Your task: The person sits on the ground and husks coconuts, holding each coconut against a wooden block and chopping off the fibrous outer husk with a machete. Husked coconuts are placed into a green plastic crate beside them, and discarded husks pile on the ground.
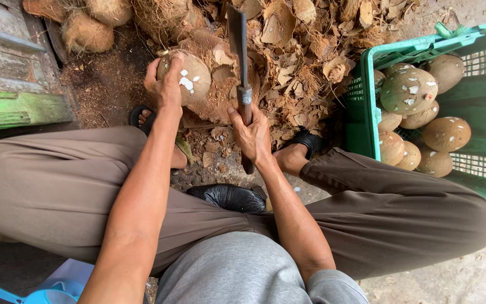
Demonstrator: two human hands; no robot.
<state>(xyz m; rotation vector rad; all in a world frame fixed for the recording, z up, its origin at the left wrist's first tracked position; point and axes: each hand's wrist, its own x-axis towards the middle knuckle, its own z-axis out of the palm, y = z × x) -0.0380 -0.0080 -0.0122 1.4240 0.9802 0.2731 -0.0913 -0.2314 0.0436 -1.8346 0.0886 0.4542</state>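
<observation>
Two hands busy here, one thing each. Left hand [166, 84] is wrapped over the near side of a husked coconut [189, 76], fingers curled tight on the shell, pinning it on the pile of husk scraps [299, 62] right in front of the knees. Right hand [252, 135] has its fingers closed around the handle of a big cleaver [237, 45]. The blade's long axis points straight away from the person, and the coconut sits just to its left, close but not touching as far as I can see. So the left hand is the one on the nut and the blade is beside it. Off to the right there's a green crate [361, 112] holding peeled coconuts [409, 90].
</observation>
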